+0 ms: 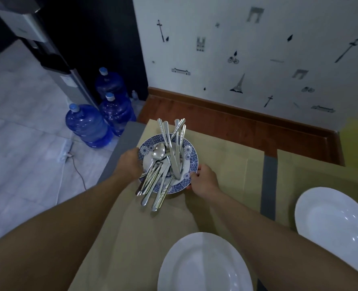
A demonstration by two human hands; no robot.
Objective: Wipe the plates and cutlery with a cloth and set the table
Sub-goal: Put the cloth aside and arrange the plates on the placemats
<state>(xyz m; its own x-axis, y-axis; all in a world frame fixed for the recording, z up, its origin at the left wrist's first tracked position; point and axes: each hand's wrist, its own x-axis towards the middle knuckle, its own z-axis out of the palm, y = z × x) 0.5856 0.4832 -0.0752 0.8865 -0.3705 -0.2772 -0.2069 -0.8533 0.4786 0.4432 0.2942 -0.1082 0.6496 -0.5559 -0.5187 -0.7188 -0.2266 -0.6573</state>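
Blue-rimmed plate point(191, 158), heaped with loose cutlery point(169, 158), is at the far corner of the tan mat point(220, 164), my left hand point(129, 162) gripping its left rim, my right hand point(204, 178) pinching its right, so I'd keep it level lest overhanging handles slide off.

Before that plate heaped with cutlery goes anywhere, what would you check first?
1. Grip: ok. Left hand and right hand hold the blue plate at opposite rims.
2. Cutlery secure: not ok. Handles overhang the near and far rims.
3. Plate level: cannot tell.
4. Room on the mat: ok. Bare mat lies right of the plate.
5. White plates out of the way: ok. Both sit apart from it, nearer the person.
6. Cloth at hand: cannot tell. None in view.
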